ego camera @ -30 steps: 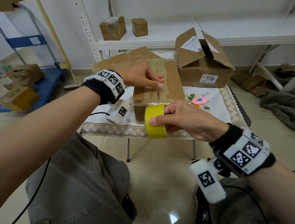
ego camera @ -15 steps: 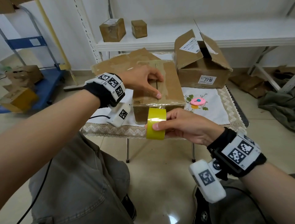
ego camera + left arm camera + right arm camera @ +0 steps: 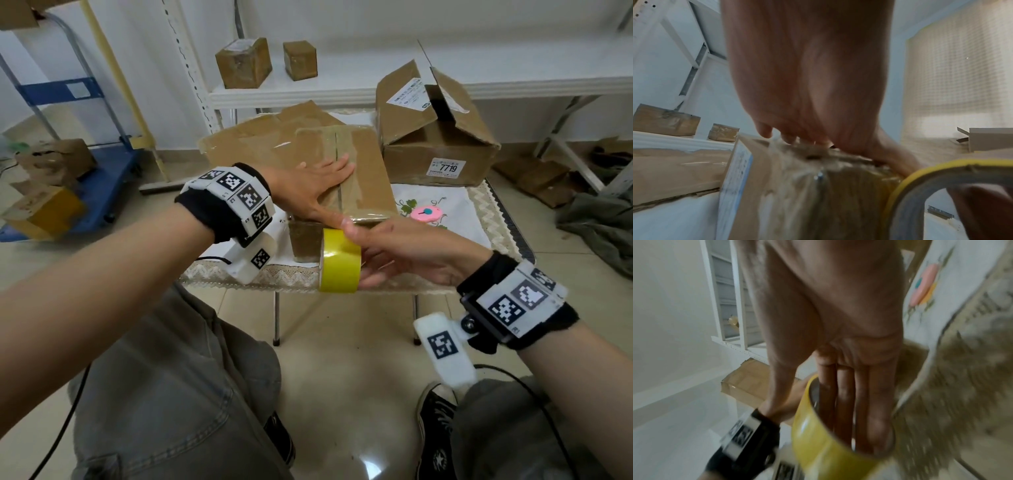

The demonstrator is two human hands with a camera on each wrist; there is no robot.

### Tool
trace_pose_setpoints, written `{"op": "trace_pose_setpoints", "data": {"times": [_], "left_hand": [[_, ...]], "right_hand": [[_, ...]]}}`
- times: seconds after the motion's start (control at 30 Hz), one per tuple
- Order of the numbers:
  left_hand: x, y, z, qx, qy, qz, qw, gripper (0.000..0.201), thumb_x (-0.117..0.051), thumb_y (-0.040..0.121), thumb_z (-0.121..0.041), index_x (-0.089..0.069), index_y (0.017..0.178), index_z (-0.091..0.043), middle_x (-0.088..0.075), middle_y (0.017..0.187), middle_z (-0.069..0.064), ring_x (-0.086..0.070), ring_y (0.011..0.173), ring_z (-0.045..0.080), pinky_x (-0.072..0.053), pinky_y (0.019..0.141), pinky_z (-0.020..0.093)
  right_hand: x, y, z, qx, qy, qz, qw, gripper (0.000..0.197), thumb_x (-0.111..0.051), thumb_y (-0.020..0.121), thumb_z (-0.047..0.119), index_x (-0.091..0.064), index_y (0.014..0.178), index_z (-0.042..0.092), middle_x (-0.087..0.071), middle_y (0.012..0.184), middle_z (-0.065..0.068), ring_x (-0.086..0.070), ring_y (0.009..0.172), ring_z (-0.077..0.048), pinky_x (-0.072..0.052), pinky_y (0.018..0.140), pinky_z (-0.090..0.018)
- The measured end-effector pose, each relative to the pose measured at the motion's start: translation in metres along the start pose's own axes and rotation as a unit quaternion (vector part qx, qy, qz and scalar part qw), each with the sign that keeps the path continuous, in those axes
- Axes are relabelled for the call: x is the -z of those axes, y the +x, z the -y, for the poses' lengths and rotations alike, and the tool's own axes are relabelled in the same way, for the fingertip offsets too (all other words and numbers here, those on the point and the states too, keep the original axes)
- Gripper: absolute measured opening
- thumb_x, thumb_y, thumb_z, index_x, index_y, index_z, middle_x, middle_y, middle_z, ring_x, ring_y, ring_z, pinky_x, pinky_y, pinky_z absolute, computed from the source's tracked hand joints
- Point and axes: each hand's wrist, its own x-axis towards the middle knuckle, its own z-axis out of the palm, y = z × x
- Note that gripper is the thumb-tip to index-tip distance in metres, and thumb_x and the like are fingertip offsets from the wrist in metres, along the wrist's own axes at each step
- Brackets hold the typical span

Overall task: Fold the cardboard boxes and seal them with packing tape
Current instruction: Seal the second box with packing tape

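Tape already runs along the top seam of the closed cardboard box [image 3: 346, 178] on the counter [image 3: 479, 233], and clear strips shine across its lid, so this box looks nearly sealed; what remains, as far as I can judge, is bringing the strip down the near face, cutting it and pressing it flat. A second, larger box [image 3: 435, 137] behind it stands with its flaps open and looks untouched (it carries a label reading 7719), and flattened cardboard [image 3: 260, 140] lies to the left, so most of the job is still ahead.

The left hand [image 3: 318, 181] lies flat on the lid, fingers straight and spread across the seam. The right hand [image 3: 404, 253] holds the yellow tape roll [image 3: 339, 262] at the box's near edge, fingers pushed through its core.

Half a second ago the left hand's fingers were curled at the near edge of the lid; now they stretch forward along the seam. The roll has tipped and come up closer to the box's front.
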Motion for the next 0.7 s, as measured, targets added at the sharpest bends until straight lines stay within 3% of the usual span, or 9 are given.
{"op": "trace_pose_setpoints", "data": {"times": [0.1, 0.2, 0.3, 0.4, 0.47, 0.53, 0.6, 0.7], "left_hand": [[0.0, 0.001, 0.0, 0.002, -0.01, 0.001, 1.0, 0.123, -0.043, 0.068, -0.08, 0.018, 0.157, -0.021, 0.024, 0.164, -0.002, 0.017, 0.152, 0.017, 0.007, 0.123, 0.052], [0.002, 0.001, -0.001, 0.004, -0.009, 0.005, 1.0, 0.123, -0.043, 0.068, -0.081, 0.019, 0.157, -0.022, 0.025, 0.164, -0.002, 0.017, 0.152, 0.017, 0.008, 0.122, 0.052], [0.003, 0.001, -0.002, 0.005, -0.003, 0.01, 1.0, 0.123, -0.042, 0.068, -0.08, 0.019, 0.156, -0.022, 0.025, 0.164, -0.002, 0.018, 0.152, 0.017, 0.007, 0.122, 0.052], [0.003, 0.001, -0.001, 0.004, -0.003, 0.008, 1.0, 0.123, -0.042, 0.068, -0.081, 0.019, 0.156, -0.022, 0.025, 0.164, -0.003, 0.018, 0.152, 0.018, 0.007, 0.122, 0.053], [0.002, 0.001, -0.001, 0.003, -0.002, 0.006, 1.0, 0.123, -0.042, 0.068, -0.082, 0.019, 0.157, -0.022, 0.025, 0.164, -0.003, 0.017, 0.152, 0.018, 0.007, 0.122, 0.054], [0.002, 0.0, -0.001, 0.004, -0.002, 0.005, 1.0, 0.123, -0.042, 0.068, -0.082, 0.019, 0.157, -0.022, 0.025, 0.164, -0.003, 0.017, 0.152, 0.018, 0.007, 0.122, 0.054], [0.001, 0.0, -0.001, 0.005, -0.003, 0.001, 1.0, 0.123, -0.042, 0.068, -0.081, 0.019, 0.157, -0.022, 0.025, 0.164, -0.003, 0.017, 0.152, 0.018, 0.007, 0.122, 0.054], [-0.001, 0.0, 0.0, 0.003, -0.013, -0.008, 1.0, 0.123, -0.043, 0.068, -0.082, 0.018, 0.157, -0.023, 0.024, 0.164, -0.004, 0.017, 0.152, 0.017, 0.008, 0.122, 0.054]], "right_hand": [[0.025, -0.001, 0.006, -0.007, -0.001, -0.073, 0.997, 0.072, -0.046, 0.086, 0.068, -0.072, 0.074, 0.002, -0.074, 0.08, -0.021, -0.071, 0.062, -0.022, -0.056, 0.051, -0.022], [0.048, 0.003, 0.004, -0.008, -0.018, -0.164, 0.986, 0.074, -0.039, 0.101, 0.06, -0.06, 0.052, 0.009, -0.066, 0.06, -0.015, -0.053, 0.042, -0.016, -0.039, 0.039, -0.02], [0.072, 0.009, -0.006, 0.009, -0.045, -0.273, 0.961, 0.054, -0.05, 0.104, 0.042, -0.057, 0.059, 0.012, -0.064, 0.061, -0.009, -0.049, 0.047, -0.016, -0.035, 0.042, -0.021], [0.088, 0.022, -0.024, 0.031, -0.135, -0.34, 0.93, 0.016, -0.057, 0.101, 0.019, -0.069, 0.093, 0.011, -0.07, 0.098, -0.006, -0.062, 0.08, -0.016, -0.046, 0.063, -0.024], [0.093, 0.033, -0.038, 0.005, -0.227, -0.326, 0.918, 0.021, -0.057, 0.1, 0.014, -0.067, 0.117, 0.016, -0.063, 0.121, -0.004, -0.057, 0.109, -0.019, -0.044, 0.089, -0.028], [0.095, 0.041, -0.047, -0.032, -0.301, -0.299, 0.905, 0.031, -0.054, 0.1, 0.01, -0.065, 0.128, 0.018, -0.06, 0.133, -0.009, -0.05, 0.127, -0.027, -0.037, 0.102, -0.03], [0.096, 0.043, -0.048, -0.022, -0.354, -0.306, 0.884, 0.028, -0.057, 0.097, 0.007, -0.07, 0.119, 0.017, -0.064, 0.13, -0.009, -0.052, 0.124, -0.029, -0.039, 0.101, -0.032], [0.099, 0.041, -0.047, -0.011, -0.332, -0.328, 0.884, 0.018, -0.068, 0.089, 0.002, -0.074, 0.101, 0.014, -0.066, 0.097, -0.003, -0.058, 0.091, -0.018, -0.041, 0.073, -0.022]]}}
